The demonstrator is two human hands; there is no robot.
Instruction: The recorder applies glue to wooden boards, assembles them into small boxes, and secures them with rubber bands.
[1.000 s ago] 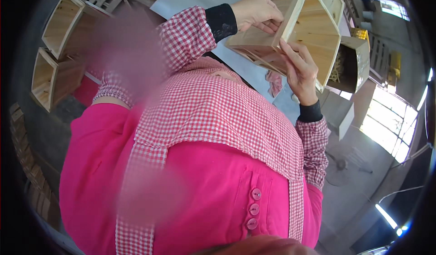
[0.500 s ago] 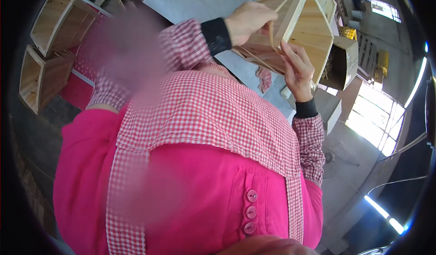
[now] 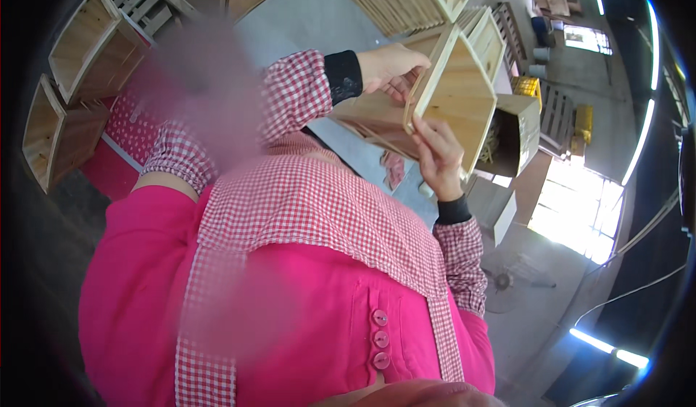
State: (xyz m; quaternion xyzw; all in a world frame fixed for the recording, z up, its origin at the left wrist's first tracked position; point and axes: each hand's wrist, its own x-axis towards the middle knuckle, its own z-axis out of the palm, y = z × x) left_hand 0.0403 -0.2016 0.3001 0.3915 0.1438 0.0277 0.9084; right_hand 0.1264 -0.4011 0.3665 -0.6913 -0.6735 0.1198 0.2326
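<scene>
A pale wooden box (image 3: 460, 81) stands tilted in view, its open side facing right. Along its near rim runs a thin tan strip (image 3: 410, 108), lying close to the wood and bending at the lower corner. My left hand (image 3: 391, 68) is closed at the rim, thumb and curled fingers around the strip's upper part. At the lower corner, my right hand (image 3: 438, 153) pinches the strip against the box with thumb and fingertips. The exact contact of the left fingertips is partly hidden.
More wooden boxes (image 3: 87, 44) are stacked at the left by a red patterned cloth (image 3: 127, 121). Slatted wooden pieces (image 3: 395, 5) stand behind the box. A cardboard carton (image 3: 518, 135) and a pink cloth (image 3: 393, 169) lie nearby.
The strip, earlier held away from the rim between my hands, now lies against it. Both hands and the box appear lower and farther left as the view shifted.
</scene>
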